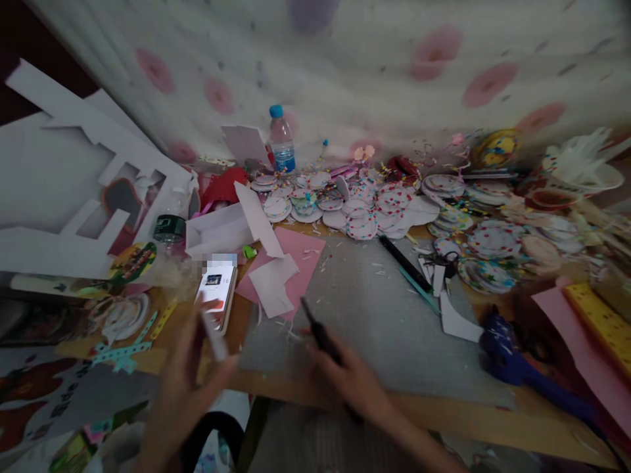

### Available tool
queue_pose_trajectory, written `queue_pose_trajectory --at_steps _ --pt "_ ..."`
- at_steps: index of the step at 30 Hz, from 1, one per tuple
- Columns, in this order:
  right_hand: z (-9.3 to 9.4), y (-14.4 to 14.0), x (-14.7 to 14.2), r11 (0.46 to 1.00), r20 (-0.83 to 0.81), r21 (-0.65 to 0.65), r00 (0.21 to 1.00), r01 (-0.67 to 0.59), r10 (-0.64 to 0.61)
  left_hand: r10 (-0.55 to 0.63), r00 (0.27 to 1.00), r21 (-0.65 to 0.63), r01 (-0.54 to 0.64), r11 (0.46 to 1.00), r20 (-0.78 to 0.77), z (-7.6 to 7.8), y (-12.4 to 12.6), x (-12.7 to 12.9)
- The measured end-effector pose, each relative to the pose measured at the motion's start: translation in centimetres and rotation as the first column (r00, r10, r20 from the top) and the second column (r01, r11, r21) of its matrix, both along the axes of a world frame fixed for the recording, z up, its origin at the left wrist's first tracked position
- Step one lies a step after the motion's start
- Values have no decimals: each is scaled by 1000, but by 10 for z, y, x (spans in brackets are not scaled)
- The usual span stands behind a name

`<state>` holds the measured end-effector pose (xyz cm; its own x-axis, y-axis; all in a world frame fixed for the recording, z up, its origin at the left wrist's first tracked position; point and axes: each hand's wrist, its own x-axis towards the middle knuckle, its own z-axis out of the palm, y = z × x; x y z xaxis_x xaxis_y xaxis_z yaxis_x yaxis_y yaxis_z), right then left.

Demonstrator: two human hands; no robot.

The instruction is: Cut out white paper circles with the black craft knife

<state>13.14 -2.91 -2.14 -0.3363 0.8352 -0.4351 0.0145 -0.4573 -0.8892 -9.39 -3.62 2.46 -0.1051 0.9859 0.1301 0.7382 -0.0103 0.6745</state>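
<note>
- At the near edge of a cluttered craft bench (pixel 444 407), the person's right hand (pixel 352 384) is closing its fingers around a slim black tool (pixel 319 334), whose tip is pointing up and away over a grey mat (pixel 374 315).
- The left hand (pixel 190 378) is hovering just in front of a lit phone (pixel 217 289); a small pale piece (pixel 214 338) is sitting between its thumb and fingers, though motion blur is making it impossible to tell what that piece is or how firmly it is being pinched.
- The phone is lying flat on the bench, left of the mat, its screen glowing.
- Pink paper (pixel 300 259) is lying at the mat's far left corner, with white paper scraps (pixel 271 282) resting on top of it.
- A heap of round spotted paper discs (pixel 365 207) is spreading along the far side of the bench, against a wall covering with pink blotches (pixel 434 49).
- A water bottle with a blue cap (pixel 282 141) is standing upright behind the discs.
- A long black strip (pixel 404 263) is lying diagonally on the mat's far right part.
- A blue glue gun (pixel 507 358) is lying on its side to the right, well apart from both hands.
- White cut-out board shapes (pixel 64 197) are leaning at the far left.
</note>
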Motion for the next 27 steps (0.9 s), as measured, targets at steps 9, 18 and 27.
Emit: queue_pose_trajectory --at_steps 9,18,27 --pt "-9 -2 70 911 26 3 911 411 -411 -370 926 -77 364 928 -79 -13 50 86" --pt "-10 7 64 944 197 12 924 331 -326 -533 840 -126 542 831 100 -40 36 101" --pt "-20 8 129 786 263 84 747 612 -610 -646 757 -100 638 763 -97 -61 12 74"
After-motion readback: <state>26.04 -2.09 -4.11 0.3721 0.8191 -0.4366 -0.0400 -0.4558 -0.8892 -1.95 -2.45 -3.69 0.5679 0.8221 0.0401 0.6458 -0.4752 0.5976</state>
